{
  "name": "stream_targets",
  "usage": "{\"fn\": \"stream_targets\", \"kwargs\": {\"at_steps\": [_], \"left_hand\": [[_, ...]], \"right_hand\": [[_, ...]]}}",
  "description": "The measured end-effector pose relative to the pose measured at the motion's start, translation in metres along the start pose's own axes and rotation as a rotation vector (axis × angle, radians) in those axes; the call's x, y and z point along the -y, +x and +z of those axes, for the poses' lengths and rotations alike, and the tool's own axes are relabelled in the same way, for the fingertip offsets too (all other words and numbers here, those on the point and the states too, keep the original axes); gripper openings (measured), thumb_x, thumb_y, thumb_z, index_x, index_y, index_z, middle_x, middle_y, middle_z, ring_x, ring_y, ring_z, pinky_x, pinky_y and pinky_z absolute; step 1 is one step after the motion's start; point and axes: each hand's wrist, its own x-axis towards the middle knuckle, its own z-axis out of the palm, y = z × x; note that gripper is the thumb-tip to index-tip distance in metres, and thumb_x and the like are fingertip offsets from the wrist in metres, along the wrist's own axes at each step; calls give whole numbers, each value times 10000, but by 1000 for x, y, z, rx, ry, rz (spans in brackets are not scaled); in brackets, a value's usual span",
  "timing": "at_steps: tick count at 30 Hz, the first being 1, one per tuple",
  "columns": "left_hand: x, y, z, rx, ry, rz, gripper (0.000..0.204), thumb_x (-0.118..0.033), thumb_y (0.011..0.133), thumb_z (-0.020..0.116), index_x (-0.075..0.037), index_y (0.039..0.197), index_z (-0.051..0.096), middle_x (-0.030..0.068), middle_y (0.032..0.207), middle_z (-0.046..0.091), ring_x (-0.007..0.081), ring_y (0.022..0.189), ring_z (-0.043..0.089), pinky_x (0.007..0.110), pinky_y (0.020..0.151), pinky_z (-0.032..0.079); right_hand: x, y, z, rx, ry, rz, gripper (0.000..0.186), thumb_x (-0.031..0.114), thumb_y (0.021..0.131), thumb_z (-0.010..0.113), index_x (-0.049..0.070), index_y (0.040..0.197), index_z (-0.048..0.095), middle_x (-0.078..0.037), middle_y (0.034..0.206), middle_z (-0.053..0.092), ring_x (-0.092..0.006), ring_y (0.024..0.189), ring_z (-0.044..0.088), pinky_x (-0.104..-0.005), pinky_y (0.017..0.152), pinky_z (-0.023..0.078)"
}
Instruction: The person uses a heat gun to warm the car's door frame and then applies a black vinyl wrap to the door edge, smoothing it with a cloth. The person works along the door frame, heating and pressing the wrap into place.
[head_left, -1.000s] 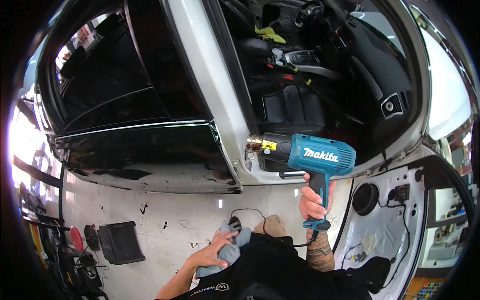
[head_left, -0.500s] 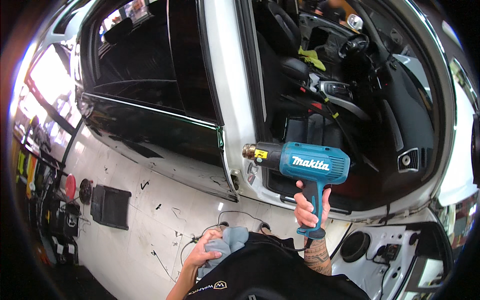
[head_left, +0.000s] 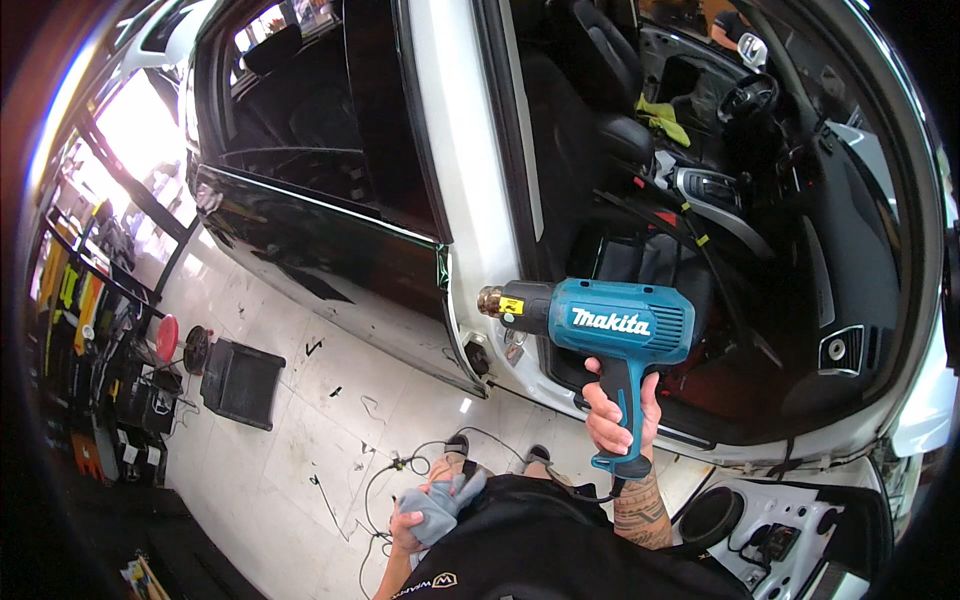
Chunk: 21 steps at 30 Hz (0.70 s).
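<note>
My right hand is wrapped round the handle of a teal heat gun. Its metal nozzle points left, toward the car's white door pillar, and I cannot tell whether they touch. A black cord drops from the handle's base past my dark shirt. Low at my front, my left hand grips a crumpled grey cloth. Behind the heat gun lies the dark car interior with a black seat. Left of the pillar is the car's dark, glossy rear door.
A black step stool stands on the pale tiled floor, with scraps and a cable about. Tool racks line the left side. An opened door with its inner panel bare is at lower right. Another person is beyond the car.
The view has shifted, so the car appears further right. The heat gun stays nearly in place, its nozzle still pointing left. My left hand with the cloth sits a little lower.
</note>
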Motion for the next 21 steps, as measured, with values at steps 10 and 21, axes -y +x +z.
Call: {"fn": "stream_targets", "kwargs": {"at_steps": [10, 21], "left_hand": [[-105, 81, -88, -143, -18, 129, 621, -202, 660, 714, 4, 1209, 509, 196, 1055, 619, 365, 975, 654, 480, 880, 556], [-198, 140, -226, -94, 163, -311, 602, -282, 782, 710, 46, 1267, 569, 168, 1044, 646, 307, 903, 633, 402, 761, 508]], "right_hand": [[-51, 15, 12, -65, -107, -196, 861, 554, 960, 526, -43, 1485, 195, -110, 822, 468, -145, 498, 538, -260, 387, 475], [-128, -57, -19, -996, -721, 80, 613, 216, 807, 631, -19, 1324, 399, -137, 938, 569, -197, 568, 571, -295, 493, 487]]}}
